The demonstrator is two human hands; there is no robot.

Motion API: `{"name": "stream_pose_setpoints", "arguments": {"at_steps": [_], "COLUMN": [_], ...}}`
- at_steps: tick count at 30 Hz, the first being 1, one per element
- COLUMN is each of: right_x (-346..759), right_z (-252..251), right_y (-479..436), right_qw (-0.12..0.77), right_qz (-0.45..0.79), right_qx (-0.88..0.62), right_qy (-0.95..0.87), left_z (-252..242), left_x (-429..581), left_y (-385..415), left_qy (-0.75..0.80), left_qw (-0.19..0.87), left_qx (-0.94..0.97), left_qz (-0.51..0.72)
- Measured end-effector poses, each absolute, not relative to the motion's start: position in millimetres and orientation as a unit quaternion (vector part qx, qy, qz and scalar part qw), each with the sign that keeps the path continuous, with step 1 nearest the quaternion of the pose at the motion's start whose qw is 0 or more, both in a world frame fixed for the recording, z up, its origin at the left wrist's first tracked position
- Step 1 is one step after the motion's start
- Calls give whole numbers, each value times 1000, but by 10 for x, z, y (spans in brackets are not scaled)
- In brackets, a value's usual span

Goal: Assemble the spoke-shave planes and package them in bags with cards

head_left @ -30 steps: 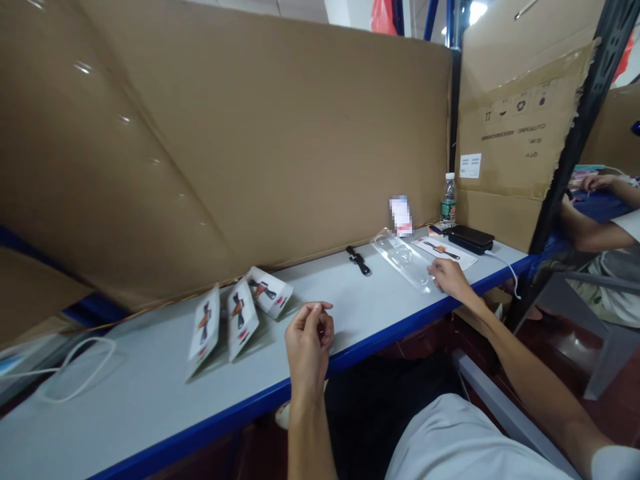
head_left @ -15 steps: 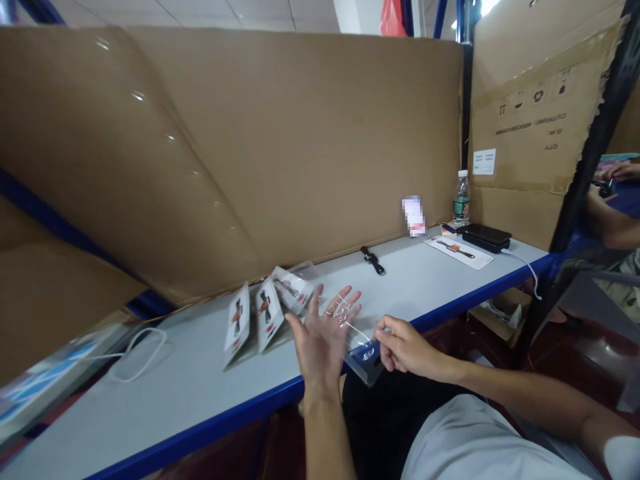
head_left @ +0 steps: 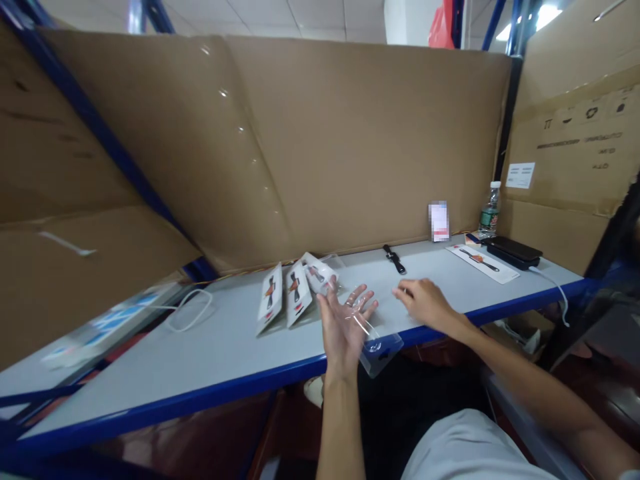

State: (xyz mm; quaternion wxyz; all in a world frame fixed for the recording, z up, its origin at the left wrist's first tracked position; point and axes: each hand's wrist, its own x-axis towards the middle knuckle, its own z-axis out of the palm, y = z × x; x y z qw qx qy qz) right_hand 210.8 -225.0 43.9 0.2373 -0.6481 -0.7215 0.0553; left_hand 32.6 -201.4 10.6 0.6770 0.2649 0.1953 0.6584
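My left hand (head_left: 347, 327) is palm up with fingers spread, bearing a clear plastic blister shell (head_left: 383, 350) that lies over the palm and sticks out past the table's front edge. My right hand (head_left: 423, 303) hovers above the table to the right of the shell, apart from it. Its fingers are curled together, with nothing visible in them. Behind it, near the cardboard wall, lies a small black watch with a strap (head_left: 394, 259). Left of my hands, several printed packs (head_left: 296, 293) lean or lie together, partly overlapping.
A printed card (head_left: 483, 263) lies at the right beside a black device (head_left: 515, 252) with a white cable. A water bottle (head_left: 489, 212) and a blurred-out phone-like panel (head_left: 439, 222) stand at the back. Cardboard (head_left: 350, 147) walls the table; a white cable (head_left: 193, 310) loops at left.
My right hand has left the edge of the clear shell and moved up and away towards the table's back. My left hand still bears the shell. The view has turned left.
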Motion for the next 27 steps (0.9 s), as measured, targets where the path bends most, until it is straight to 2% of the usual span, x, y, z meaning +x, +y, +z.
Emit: {"name": "stream_pose_setpoints", "arguments": {"at_steps": [3, 8, 16, 21, 27], "right_x": [2222, 2259, 2582, 2928, 3051], "right_z": [572, 543, 313, 287, 492], "right_y": [-1814, -1164, -932, -1425, -2088], "right_qw": [147, 39, 25, 98, 345], "right_qz": [-27, 11, 31, -10, 99], "right_qx": [-695, -707, -714, -688, -610], "right_qy": [-703, -706, -699, -719, -707], "left_z": [124, 141, 140, 149, 152], "left_x": [338, 356, 368, 361, 348], "left_y": [-2019, -2035, -2027, -2033, -2024], "left_qy": [195, 199, 179, 174, 177], "left_qw": [677, 689, 696, 700, 709], "left_qx": [260, 269, 288, 288, 291], "left_qz": [660, 643, 632, 630, 618]}}
